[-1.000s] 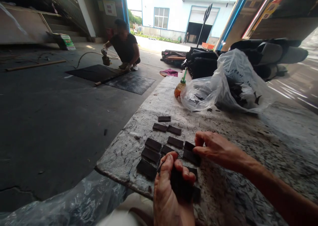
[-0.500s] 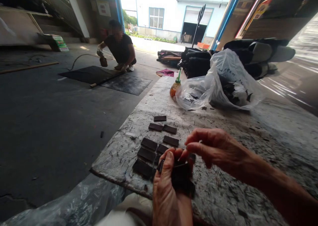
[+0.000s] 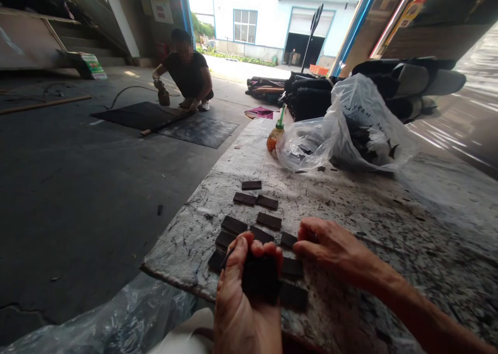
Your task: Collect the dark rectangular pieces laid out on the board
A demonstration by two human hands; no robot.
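Observation:
My left hand (image 3: 249, 291) is closed around a bundle of small black pieces (image 3: 261, 278), its fingers curled over the top and its thumb pressed along the side. How many it holds cannot be seen. Out to the right, my right hand (image 3: 324, 242) is low over the table, with thumb and fingertips drawn together at the right end of a flat black rectangular piece (image 3: 288, 240). More such pieces lie in loose rows around the left hand, among them a far piece (image 3: 251, 185), a middle piece (image 3: 269, 220) and a near piece (image 3: 293, 296). The left hand hides some of them.
The pale, stained tabletop (image 3: 218, 188) carries dark scraps. Toward its far side stand a bottle with a green nozzle (image 3: 275, 136) and a clear plastic bag (image 3: 369, 131) with black scraps. Dark rolls (image 3: 408, 84) lie behind. A person (image 3: 184, 73) crouches over a black sheet (image 3: 134, 118) on the floor.
My right hand has come down from beside the left hand to the tabletop, at a black piece. My left hand has shifted left and nearer me with its bundle, uncovering pieces on the right.

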